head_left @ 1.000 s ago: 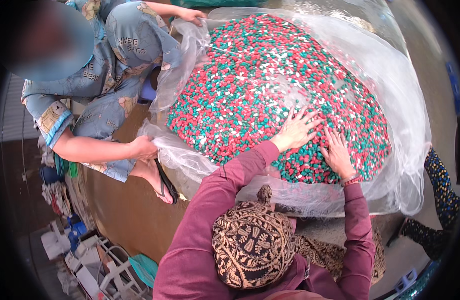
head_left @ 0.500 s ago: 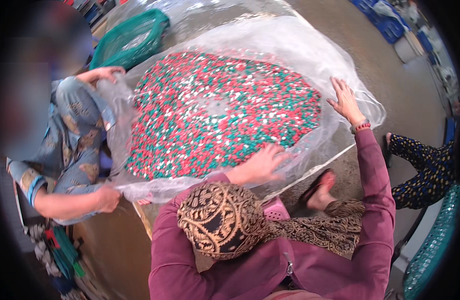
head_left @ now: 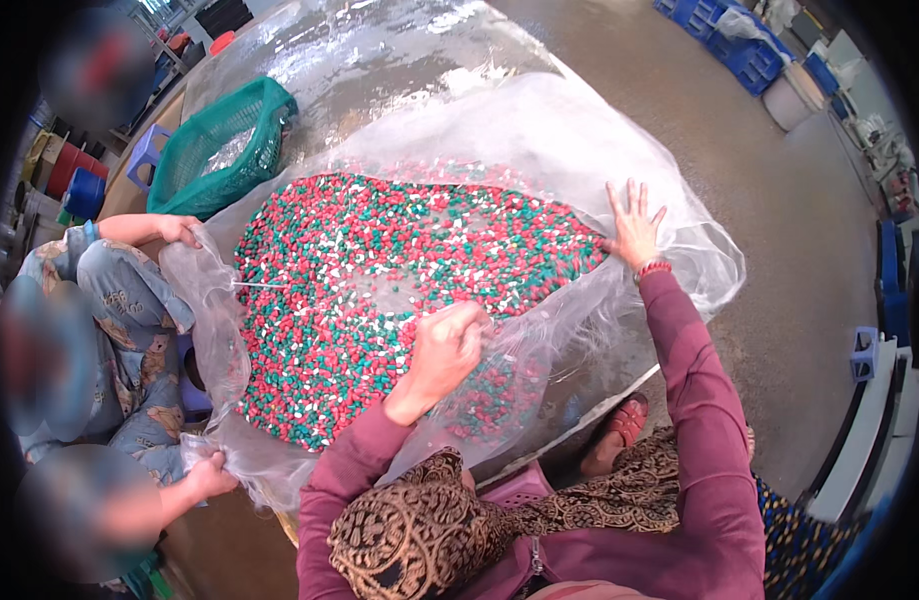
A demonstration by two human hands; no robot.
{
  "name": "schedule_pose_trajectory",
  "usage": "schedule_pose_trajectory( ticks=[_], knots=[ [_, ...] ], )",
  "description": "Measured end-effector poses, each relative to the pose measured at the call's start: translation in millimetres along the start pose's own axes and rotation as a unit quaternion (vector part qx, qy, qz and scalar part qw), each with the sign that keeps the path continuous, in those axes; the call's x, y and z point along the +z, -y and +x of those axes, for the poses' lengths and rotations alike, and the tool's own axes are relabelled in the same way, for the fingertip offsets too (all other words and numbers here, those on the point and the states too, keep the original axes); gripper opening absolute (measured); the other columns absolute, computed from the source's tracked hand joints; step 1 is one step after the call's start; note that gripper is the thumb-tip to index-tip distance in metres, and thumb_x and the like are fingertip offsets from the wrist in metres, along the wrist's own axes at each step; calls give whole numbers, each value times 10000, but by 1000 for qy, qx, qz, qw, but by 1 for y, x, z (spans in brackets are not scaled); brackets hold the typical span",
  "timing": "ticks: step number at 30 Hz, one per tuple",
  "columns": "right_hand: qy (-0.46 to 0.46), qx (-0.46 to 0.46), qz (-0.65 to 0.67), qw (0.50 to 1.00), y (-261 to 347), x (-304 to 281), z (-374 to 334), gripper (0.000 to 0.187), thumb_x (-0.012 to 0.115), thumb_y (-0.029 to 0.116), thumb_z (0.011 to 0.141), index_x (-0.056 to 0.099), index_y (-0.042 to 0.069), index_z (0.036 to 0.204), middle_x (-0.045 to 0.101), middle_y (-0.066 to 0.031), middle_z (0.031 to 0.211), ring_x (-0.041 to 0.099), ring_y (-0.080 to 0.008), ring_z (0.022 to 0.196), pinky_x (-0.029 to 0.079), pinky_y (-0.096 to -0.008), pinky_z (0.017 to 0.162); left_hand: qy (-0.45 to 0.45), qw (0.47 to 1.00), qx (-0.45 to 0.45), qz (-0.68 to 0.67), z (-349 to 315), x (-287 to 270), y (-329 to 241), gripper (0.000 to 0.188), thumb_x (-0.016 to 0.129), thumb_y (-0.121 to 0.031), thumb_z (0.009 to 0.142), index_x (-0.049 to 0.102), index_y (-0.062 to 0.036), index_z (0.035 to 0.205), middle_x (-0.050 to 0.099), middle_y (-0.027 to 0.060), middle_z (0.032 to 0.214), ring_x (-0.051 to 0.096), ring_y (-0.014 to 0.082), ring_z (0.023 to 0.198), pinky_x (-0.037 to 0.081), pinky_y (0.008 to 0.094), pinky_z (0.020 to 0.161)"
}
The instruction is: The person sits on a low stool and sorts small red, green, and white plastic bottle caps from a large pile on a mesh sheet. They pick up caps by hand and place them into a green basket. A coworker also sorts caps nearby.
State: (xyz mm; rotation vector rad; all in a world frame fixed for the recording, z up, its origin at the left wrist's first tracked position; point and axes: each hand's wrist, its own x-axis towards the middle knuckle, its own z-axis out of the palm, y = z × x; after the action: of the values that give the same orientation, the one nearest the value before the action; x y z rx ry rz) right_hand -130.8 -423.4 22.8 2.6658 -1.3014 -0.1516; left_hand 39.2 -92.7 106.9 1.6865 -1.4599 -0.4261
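A sheer white mesh sheet [head_left: 529, 110] lies over the table, spread with a broad heap of small red, green and white pieces [head_left: 319, 330]; they look like capsules or beads. My left hand [head_left: 442, 350] is closed on the sheet's near edge, lifted and folded back over part of the heap. On the right, my right hand [head_left: 634, 232] lies flat with fingers spread, touching the sheet beside the heap's right end. At the left, a co-worker's far hand [head_left: 179, 229] and near hand [head_left: 212, 475] both hold the sheet's left side.
A green plastic basket [head_left: 169, 185] stands on the table's far left, beyond the sheet. The wet, shiny table [head_left: 379, 60] extends behind it. My knees in patterned trousers [head_left: 409, 520] are close to the near edge. Blue pallets [head_left: 744, 60] sit on the floor at far right.
My left hand has gone from open over the near edge to closed on the sheet, folding it inward over the pieces. The right hand stays spread on the sheet. The view has shifted.
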Motion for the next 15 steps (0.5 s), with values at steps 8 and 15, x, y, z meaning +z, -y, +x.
schedule_pose_trajectory(
  ticks=[8, 15],
  knots=[
    [-117, 105, 718, 678, -102, 7, 144, 99, 556, 91, 759, 617, 14, 749, 600, -70, 694, 574, -169, 656, 466, -315, 574, 575, 782, 0, -242, -70, 27, 26, 659, 577, -262, 871, 267, -41, 1409, 326, 175, 1384, 390, 328, 1240, 367, 417, 997],
    [104, -100, 114, 983, -82, -154, 144, 912, 544, 649, 779, 198, 127, 1442, 302, -242, 1425, 384, -415, 1247, 323, -403, 1046, 561, 641, -22, -523, 38, 12, 29, 495, 563, -206, 903, 412, -31, 1340, 400, 141, 1351, 380, 291, 1263, 347, 390, 1014]
  ],
)
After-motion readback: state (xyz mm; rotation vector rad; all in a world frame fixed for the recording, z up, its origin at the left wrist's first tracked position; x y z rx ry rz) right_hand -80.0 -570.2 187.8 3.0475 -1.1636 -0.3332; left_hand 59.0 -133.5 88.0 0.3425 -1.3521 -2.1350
